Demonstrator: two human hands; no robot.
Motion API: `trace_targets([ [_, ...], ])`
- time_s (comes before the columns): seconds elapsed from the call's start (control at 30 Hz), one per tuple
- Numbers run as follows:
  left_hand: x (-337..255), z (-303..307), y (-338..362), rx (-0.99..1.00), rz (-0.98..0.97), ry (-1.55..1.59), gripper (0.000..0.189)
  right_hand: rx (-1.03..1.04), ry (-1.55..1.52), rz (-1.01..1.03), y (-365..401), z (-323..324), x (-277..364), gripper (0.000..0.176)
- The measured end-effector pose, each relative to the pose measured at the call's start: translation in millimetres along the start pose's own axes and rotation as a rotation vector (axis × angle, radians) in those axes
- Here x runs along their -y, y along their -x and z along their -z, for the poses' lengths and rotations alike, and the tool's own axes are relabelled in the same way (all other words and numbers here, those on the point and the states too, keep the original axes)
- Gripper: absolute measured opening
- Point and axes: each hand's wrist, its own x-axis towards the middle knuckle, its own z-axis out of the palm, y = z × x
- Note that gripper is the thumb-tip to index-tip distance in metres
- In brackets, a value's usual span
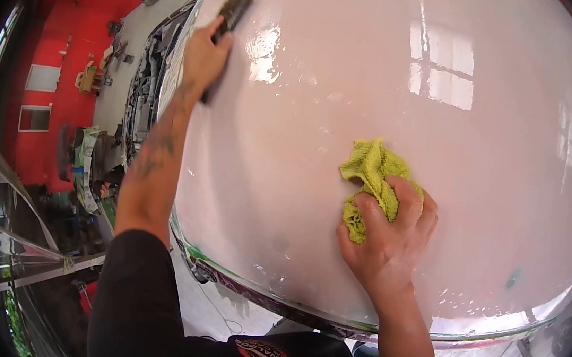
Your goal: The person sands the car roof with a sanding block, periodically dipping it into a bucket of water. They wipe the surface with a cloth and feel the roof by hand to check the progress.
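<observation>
My left hand point(204, 58) is closed around a long, dark sanding block point(234, 11) at the left edge of a wide, pale pinkish-white car panel point(323, 92). The block lies lengthwise along that edge; its underside is hidden. Bunched under the curled fingers of my right hand point(394, 242) is a yellow-green cloth point(375, 161), resting on the panel right of the middle. The panel's surface looks wet and glossy, with window reflections and scattered droplets. A small bluish-green spot point(513, 278) shows near its lower right.
Left of the panel is a vehicle with an exposed engine bay point(149, 73), before a red wall point(73, 10). Clear plastic sheeting point(10, 184) hangs at the lower left. A dark bucket point(368, 355) stands on the floor below the panel's near edge, close to my body.
</observation>
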Motion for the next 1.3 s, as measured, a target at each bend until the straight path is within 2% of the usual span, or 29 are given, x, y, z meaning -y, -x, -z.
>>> trace_targets([
  [0.03, -1.6, -5.6, 40.8, -0.085, -0.228, 0.076, 0.050, -0.003, -0.007, -0.007, 0.4, 0.2, 0.8, 0.034],
  [0.13, -46.3, 16.2, 178.6, 0.045, -0.344, 0.174, 0.051, -0.013, -0.015, -0.009, -1.0, 1.4, 0.5, 0.034],
  [0.17, -56.0, 21.9, 199.5, 0.112, -0.354, 0.239, 0.051, -0.007, -0.018, -0.007, -1.1, 1.3, 0.6, 0.035],
  [0.27, -45.0, 9.6, 153.1, 0.061, -0.424, 0.176, 0.053, 0.004, -0.025, -0.004, 0.2, 1.9, 0.3, 0.036],
  [0.33, -35.2, -10.4, 60.5, -0.042, -0.358, 0.092, 0.054, 0.006, -0.029, -0.011, 2.1, 1.6, 0.0, 0.036],
  [0.37, -40.1, -10.7, 12.2, -0.029, -0.206, 0.087, 0.053, 0.010, -0.030, -0.003, 2.5, 2.1, -0.1, 0.037],
  [0.43, -33.2, -24.6, -46.0, -0.090, -0.076, 0.065, 0.052, 0.007, -0.023, 0.002, 0.7, 1.6, -1.7, 0.038],
  [0.53, -57.1, -14.3, 12.7, -0.037, -0.109, 0.146, 0.052, -0.023, -0.031, 0.014, 1.0, 0.4, -2.0, 0.038],
  [0.57, -56.7, -14.3, 53.0, -0.067, -0.335, 0.101, 0.052, -0.014, -0.044, 0.010, 0.6, 0.9, -2.1, 0.038],
  [0.67, -78.5, 10.8, 171.0, 0.106, -0.500, 0.169, 0.055, 0.002, -0.062, 0.004, 0.9, 3.6, -0.7, 0.038],
  [0.7, -86.2, 19.5, 174.3, 0.168, -0.492, 0.177, 0.054, 0.011, -0.059, -0.002, 0.5, 3.6, -1.1, 0.038],
  [0.8, -70.7, 1.5, 108.4, 0.058, -0.607, 0.088, 0.052, 0.004, -0.064, 0.002, 0.4, 2.5, -2.1, 0.039],
  [0.87, -60.2, -16.9, 25.7, -0.023, -0.498, 0.060, 0.050, -0.002, -0.051, 0.004, 2.5, 0.9, -1.6, 0.039],
  [0.9, -58.2, -22.5, -13.7, -0.038, -0.319, 0.080, 0.049, -0.014, -0.043, 0.010, 2.0, 0.1, -1.4, 0.039],
  [0.97, -77.5, -21.2, -41.2, -0.018, -0.026, -0.035, 0.049, -0.013, -0.038, 0.007, 1.4, 0.0, -1.4, 0.039],
  [1.0, -78.8, -22.1, -26.2, -0.017, -0.011, -0.036, 0.049, -0.004, -0.044, 0.008, 2.8, 1.8, -1.2, 0.040],
  [1.07, -87.2, -19.9, 20.0, -0.038, -0.213, 0.072, 0.049, 0.000, -0.052, 0.012, 3.7, 1.8, -1.1, 0.039],
  [1.13, -96.6, -12.2, 110.2, -0.004, -0.612, 0.067, 0.050, -0.009, -0.061, 0.006, 2.0, 3.2, -0.5, 0.039],
  [1.17, -109.5, 1.6, 146.3, 0.079, -0.693, 0.092, 0.051, 0.011, -0.065, 0.001, 2.1, 4.6, -0.3, 0.039],
  [1.2, -115.9, 11.4, 154.7, 0.176, -0.676, 0.082, 0.052, 0.032, -0.064, -0.008, 1.2, 4.9, -0.6, 0.039],
  [1.23, -110.5, 8.0, 145.0, 0.179, -0.670, 0.083, 0.052, 0.038, -0.065, -0.007, 2.2, 5.2, 0.4, 0.039],
  [1.3, -92.9, -8.5, 85.1, 0.061, -0.726, 0.060, 0.052, 0.032, -0.058, -0.005, 0.8, 4.1, -0.4, 0.039],
])
